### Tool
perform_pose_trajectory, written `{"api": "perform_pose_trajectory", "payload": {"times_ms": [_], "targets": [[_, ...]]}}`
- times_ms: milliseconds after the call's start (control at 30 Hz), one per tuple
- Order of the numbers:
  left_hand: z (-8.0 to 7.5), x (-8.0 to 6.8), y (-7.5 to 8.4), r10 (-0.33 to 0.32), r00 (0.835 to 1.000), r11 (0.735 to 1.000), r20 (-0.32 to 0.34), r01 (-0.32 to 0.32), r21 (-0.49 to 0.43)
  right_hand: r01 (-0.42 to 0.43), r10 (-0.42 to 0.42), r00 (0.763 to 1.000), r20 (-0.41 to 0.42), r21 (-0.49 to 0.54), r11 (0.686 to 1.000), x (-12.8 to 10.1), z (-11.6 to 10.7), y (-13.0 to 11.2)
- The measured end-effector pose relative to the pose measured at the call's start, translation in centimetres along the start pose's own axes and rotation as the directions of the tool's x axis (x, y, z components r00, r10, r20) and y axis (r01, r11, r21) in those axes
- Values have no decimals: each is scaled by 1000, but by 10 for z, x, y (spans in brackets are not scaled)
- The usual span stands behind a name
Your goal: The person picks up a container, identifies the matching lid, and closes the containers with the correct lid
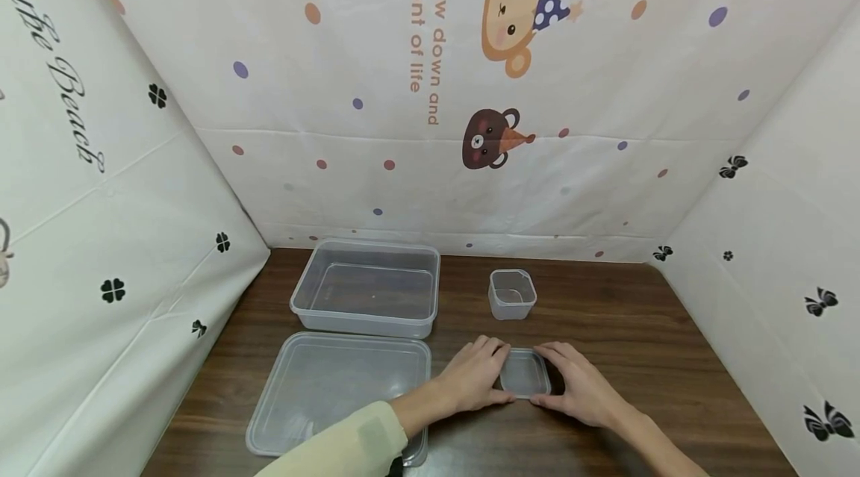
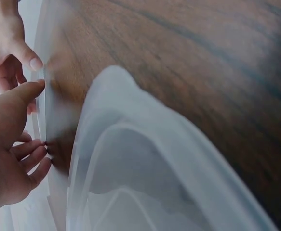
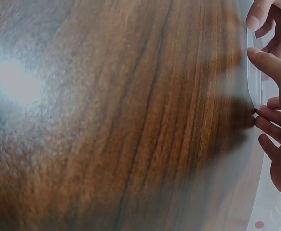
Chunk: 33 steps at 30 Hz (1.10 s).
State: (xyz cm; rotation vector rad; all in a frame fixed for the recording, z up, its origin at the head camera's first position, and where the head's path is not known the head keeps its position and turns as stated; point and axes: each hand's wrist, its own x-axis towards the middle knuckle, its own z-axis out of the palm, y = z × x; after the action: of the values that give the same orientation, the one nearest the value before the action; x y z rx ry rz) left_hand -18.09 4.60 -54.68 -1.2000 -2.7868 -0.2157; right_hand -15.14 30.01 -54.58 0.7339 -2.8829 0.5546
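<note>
We see the left grip and right grip, both bare hands, pinch opposite sides of a small clear lid between thumb and fingers on the brown wooden counter. Behind that lid stands a small open tub; to our left, a large lid lies in front of a large open tub.

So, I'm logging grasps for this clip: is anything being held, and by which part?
The small clear lid: the left grip spans its left side, the right grip its right side, each from near corner to far corner.
</note>
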Motion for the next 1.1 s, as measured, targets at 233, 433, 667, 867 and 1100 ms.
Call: {"api": "perform_pose_trajectory", "payload": {"times_ms": [233, 433, 667, 867, 1100], "targets": [[2, -1, -3, 6, 1000, 1000, 13, -6, -13, 0, 0, 1000, -11, 4, 1000, -1, 2, -2], [3, -1, -5, 17, 1000, 1000, 8, -17, -23, 2, -1, 1000, -30, 17, 1000, -1, 2, -3], [1, -2, -8, 27, 1000, 999, 7, -27, -41, 10, -9, 999, -48, 10, 1000, -1, 4, -3], [-1, -3, -12, 35, 999, 997, 9, -34, -65, 0, 0, 999, -45, 12, 1000, 1, 3, -5], [-6, -4, -16, 40, 999, 994, 19, -38, -102, 2, -1, 999, -42, 27, 1000, 5, 2, -8]]}}
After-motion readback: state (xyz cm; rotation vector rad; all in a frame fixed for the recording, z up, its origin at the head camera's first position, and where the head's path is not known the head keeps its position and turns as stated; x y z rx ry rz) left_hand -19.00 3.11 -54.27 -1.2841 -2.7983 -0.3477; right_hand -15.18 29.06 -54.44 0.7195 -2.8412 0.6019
